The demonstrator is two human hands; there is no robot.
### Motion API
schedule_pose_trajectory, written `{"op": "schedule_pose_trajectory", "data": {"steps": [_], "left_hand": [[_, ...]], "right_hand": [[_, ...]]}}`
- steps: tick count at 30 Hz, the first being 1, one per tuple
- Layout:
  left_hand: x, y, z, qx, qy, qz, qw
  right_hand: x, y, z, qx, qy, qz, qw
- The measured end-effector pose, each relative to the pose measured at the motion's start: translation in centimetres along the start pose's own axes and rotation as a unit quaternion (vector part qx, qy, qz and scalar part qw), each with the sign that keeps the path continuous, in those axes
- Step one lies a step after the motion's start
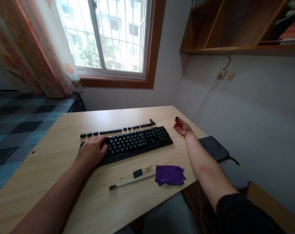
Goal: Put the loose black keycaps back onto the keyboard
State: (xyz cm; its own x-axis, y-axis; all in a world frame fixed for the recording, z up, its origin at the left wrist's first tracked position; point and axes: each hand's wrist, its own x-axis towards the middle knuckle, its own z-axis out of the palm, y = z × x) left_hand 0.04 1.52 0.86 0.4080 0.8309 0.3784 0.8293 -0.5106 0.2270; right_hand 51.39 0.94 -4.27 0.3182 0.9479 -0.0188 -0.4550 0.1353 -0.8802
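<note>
A black keyboard (135,143) lies on the wooden table, its front row bare of keycaps. My left hand (92,151) is closed over the keyboard's left end, thumb against the keys; the other fingertips are partly hidden. Beyond the keyboard's right end, my right hand (183,126) is raised with curled fingers, pinching a small black keycap (177,118) at the fingertips. Behind the keyboard runs a row of loose keycaps (137,126), with a long spacebar (110,131) among them.
In front of the keyboard lie a toothbrush-like brush (131,182), a small tool with a dark block (137,173) and a purple cloth (170,175). A dark zip case (213,148) sits by the right edge. A shelf (230,50) overhangs the right wall.
</note>
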Motion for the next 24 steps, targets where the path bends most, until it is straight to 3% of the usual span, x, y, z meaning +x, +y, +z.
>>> {"op": "schedule_pose_trajectory", "data": {"steps": [9, 16, 24], "left_hand": [[0.1, 0.3, -0.2, 0.014, -0.032, -0.014, 0.999], [0.2, 0.2, -0.2, 0.032, -0.040, -0.008, 0.999], [0.2, 0.0, -0.1, 0.030, -0.037, -0.009, 0.999]], "right_hand": [[0.9, -0.4, -0.9, -0.015, 0.034, -0.001, 0.999], [0.9, -0.7, -0.2, 0.058, 0.041, 0.024, 0.997], [-0.9, -0.9, 1.0, -0.062, -0.032, 0.009, 0.998]]}}
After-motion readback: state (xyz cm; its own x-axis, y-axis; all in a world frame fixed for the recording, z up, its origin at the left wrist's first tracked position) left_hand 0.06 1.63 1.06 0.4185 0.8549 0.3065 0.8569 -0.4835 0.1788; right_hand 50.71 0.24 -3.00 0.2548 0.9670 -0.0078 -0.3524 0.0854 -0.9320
